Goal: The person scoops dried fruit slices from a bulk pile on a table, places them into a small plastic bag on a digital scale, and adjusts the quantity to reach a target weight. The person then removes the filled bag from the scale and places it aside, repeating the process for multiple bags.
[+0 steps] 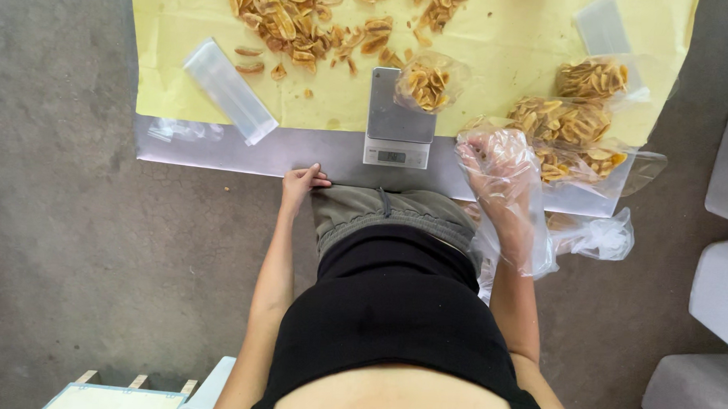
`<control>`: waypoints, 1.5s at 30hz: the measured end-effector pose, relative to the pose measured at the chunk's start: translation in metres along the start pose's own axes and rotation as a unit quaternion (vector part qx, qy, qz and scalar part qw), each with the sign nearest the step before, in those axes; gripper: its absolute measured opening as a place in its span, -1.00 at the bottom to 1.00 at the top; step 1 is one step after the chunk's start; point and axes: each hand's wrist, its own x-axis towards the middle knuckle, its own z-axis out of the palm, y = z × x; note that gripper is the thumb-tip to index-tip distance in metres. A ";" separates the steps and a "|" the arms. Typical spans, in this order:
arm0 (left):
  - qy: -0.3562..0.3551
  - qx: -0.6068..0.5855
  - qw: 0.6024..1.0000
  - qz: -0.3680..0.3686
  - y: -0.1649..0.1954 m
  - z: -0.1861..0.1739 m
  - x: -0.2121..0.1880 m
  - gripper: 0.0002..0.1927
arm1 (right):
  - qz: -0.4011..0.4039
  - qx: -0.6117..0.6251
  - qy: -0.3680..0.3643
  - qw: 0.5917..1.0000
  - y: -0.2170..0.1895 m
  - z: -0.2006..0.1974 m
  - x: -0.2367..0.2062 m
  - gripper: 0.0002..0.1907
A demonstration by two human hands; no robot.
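On the floor in front of my knees, a grey board carries a large yellow paper sheet (pixel 175 69), which serves as the worktop and keeps the food off the concrete. A loose heap of golden banana chips (pixel 294 21) occupies the far middle of the sheet, spread flat so pieces can be picked from it.

To the right, filled clear bags of chips (pixel 572 123) lie stacked and overlapping near the sheet's edge, grouped apart from the loose heap. A flat empty clear bag (pixel 602 26) lies beyond them at the far right.

A small grey digital scale (pixel 397 121) sits at the near edge of the sheet, directly ahead of me, display facing me for reading. A partly filled clear bag (pixel 427 84) rests on the far right corner of its platform, mouth bunched upward.

A narrow, clear empty sleeve bag (pixel 229 91) lies diagonally at the left, well apart from the chips.

My right hand (pixel 499 161), covered by a loose transparent plastic glove, hovers just beside the stacked bags; its grip is spread, holding nothing. My left hand (pixel 302 182) is bare and rests on my knee, fingers laid loosely together, holding nothing.
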 end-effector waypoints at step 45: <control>-0.026 0.006 1.000 0.016 0.000 -0.005 0.002 -0.57 | -0.162 -0.315 -0.106 0.929 0.097 0.044 0.107 -0.84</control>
